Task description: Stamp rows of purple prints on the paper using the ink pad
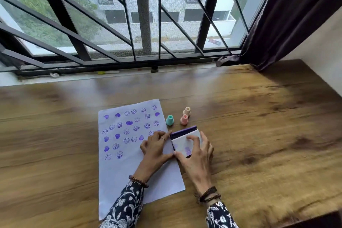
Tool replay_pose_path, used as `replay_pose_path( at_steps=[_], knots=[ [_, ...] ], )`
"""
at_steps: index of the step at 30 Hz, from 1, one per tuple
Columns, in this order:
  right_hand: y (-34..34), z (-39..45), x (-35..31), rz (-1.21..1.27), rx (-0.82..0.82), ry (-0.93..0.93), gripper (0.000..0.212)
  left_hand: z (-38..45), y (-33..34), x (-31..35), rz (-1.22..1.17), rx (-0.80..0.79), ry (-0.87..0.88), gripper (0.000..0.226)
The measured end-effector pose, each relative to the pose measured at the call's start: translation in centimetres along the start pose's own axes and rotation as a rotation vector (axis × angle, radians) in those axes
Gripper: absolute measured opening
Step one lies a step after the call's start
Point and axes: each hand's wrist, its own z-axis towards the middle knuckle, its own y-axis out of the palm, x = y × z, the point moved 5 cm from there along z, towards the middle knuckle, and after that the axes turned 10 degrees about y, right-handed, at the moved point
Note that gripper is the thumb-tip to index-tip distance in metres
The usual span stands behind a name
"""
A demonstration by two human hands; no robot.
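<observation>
A white sheet of paper (129, 164) lies on the wooden table, its upper half covered with several purple smiley and heart prints. Just right of the paper sits the ink pad (185, 139), a white case with a purple pad edge showing at its far side. My right hand (196, 155) rests on the case lid, fingers spread over it and around its right side. My left hand (155, 150) lies on the paper's right edge, its fingertips touching the case's left side. Three small stamps stand behind the pad: teal (169, 120), pink (184, 119), cream (187, 111).
The wooden table (259, 135) stretches wide to the right and left of the paper. A barred window with its sill runs along the far edge. A dark curtain (288, 16) hangs at the back right, beside a white wall.
</observation>
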Motion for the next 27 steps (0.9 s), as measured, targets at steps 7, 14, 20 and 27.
replay_pose_path(
  at_steps=[7,14,20,27],
  knots=[
    [-0.1,0.4,0.1,-0.026,0.018,0.064,0.066,-0.1,-0.1,0.1,0.011,0.000,0.006,0.067],
    [-0.8,0.8,0.2,-0.052,0.025,0.032,0.070,-0.1,0.2,0.1,0.035,0.037,-0.003,0.067],
    [-0.8,1.6,0.2,-0.067,0.030,0.011,0.075,0.0,0.2,0.4,0.045,0.058,-0.022,0.065],
    [-0.3,2.3,0.2,-0.127,0.037,0.040,0.092,-0.1,0.1,0.5,0.029,0.072,-0.040,0.064]
  ],
)
